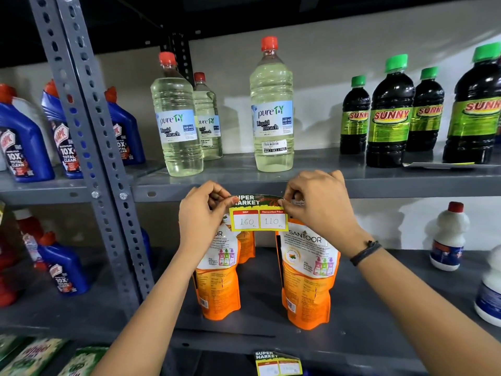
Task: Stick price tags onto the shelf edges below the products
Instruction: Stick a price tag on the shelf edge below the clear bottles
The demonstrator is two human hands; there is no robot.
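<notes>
A price tag [258, 214] with a dark "SUPER MARKET" header and white boxes reading 160 and 110 hangs just below the grey shelf edge [406, 189]. My left hand [202, 213] pinches its top left corner. My right hand [317, 204] pinches its top right corner. The tag's top lies against the shelf edge, under the clear liquid bleach bottles [272, 107]. Whether it sticks there, I cannot tell. A second, similar price tag [278, 363] is fixed on the shelf edge below.
Orange Santoor refill pouches [309, 272] stand on the lower shelf behind the tag. Dark Sunny bottles with green caps [390, 115] fill the upper right, blue Harpic bottles [24, 142] the left. A perforated grey upright [89, 137] divides the racks. White bottles [448, 240] stand at the right.
</notes>
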